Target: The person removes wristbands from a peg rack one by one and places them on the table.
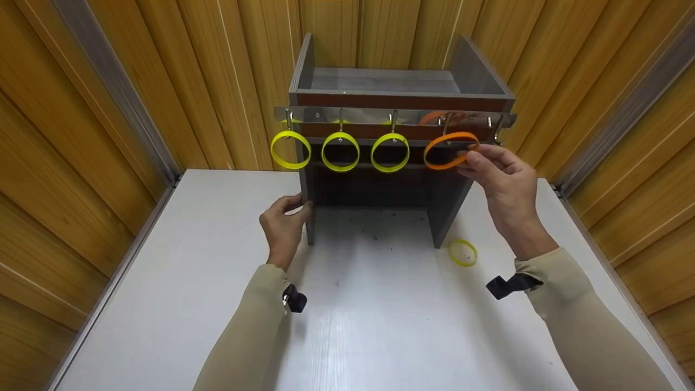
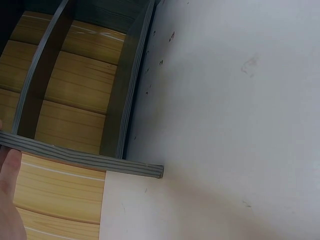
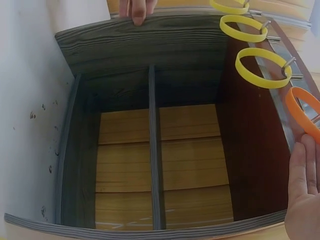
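Observation:
My right hand (image 1: 507, 187) pinches the right edge of an orange wristband (image 1: 459, 134), which encircles a hook on a shiny metal rail (image 1: 364, 116). To its left, three yellow wristbands (image 1: 341, 170) hang one per hook; they show in the right wrist view too. With thumb and fingers on opposite sides, my left hand (image 1: 283, 225) grips the left side panel (image 1: 310, 231) of a grey shelf unit. Part of that hand (image 2: 9, 185) shows at the panel's edge in the left wrist view. The right fingertips are partly hidden behind the orange wristband.
Another yellow wristband (image 1: 475, 254) lies on the white table (image 1: 380, 315), right of the shelf unit's right side panel (image 1: 448, 217). A hook (image 1: 496, 130) at the rail's right end holds no band. Wood-patterned walls (image 1: 98, 136) surround the table's back and sides.

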### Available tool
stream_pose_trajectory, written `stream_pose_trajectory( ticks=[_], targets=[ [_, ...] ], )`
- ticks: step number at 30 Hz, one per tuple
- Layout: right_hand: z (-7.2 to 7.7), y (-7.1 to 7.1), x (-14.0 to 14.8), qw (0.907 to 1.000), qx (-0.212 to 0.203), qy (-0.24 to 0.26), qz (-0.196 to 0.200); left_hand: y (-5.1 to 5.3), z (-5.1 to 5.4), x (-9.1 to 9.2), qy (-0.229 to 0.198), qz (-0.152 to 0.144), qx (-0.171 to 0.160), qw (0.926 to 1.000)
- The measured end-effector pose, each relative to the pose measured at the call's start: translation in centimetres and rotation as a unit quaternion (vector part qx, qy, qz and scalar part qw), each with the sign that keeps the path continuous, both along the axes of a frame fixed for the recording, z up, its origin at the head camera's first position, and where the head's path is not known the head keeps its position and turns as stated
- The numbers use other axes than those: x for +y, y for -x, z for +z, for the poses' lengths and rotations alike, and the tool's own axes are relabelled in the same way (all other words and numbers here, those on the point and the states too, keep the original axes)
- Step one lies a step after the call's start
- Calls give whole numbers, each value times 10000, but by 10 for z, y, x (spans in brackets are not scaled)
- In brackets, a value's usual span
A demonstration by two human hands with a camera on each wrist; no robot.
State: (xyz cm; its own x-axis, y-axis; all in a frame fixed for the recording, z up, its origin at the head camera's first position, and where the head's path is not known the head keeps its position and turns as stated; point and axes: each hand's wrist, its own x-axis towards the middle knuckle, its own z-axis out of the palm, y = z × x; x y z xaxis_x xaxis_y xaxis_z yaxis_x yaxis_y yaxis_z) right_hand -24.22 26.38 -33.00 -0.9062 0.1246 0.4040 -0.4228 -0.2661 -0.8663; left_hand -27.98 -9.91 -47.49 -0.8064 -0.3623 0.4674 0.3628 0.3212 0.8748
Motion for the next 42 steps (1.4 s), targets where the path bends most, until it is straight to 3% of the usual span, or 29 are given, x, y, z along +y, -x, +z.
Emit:
stream_pose_trajectory(
  ticks=[12, 19, 33, 42],
  targets=[
    [4, -8, 5, 9998, 27, 200, 45, 1, -1, -1, -11, 10, 82, 10000],
    [0, -14, 15, 9999, 146, 52, 56, -1, -1, -2, -14, -16, 61, 10000],
    [-13, -24, 36, 9999, -57, -34, -89, 0, -1, -2, -14, 4, 10, 10000],
    [-30, -29, 59, 9999, -164, 47, 20, -1, -1, -1, -48, -65, 7, 10000]
  ],
)
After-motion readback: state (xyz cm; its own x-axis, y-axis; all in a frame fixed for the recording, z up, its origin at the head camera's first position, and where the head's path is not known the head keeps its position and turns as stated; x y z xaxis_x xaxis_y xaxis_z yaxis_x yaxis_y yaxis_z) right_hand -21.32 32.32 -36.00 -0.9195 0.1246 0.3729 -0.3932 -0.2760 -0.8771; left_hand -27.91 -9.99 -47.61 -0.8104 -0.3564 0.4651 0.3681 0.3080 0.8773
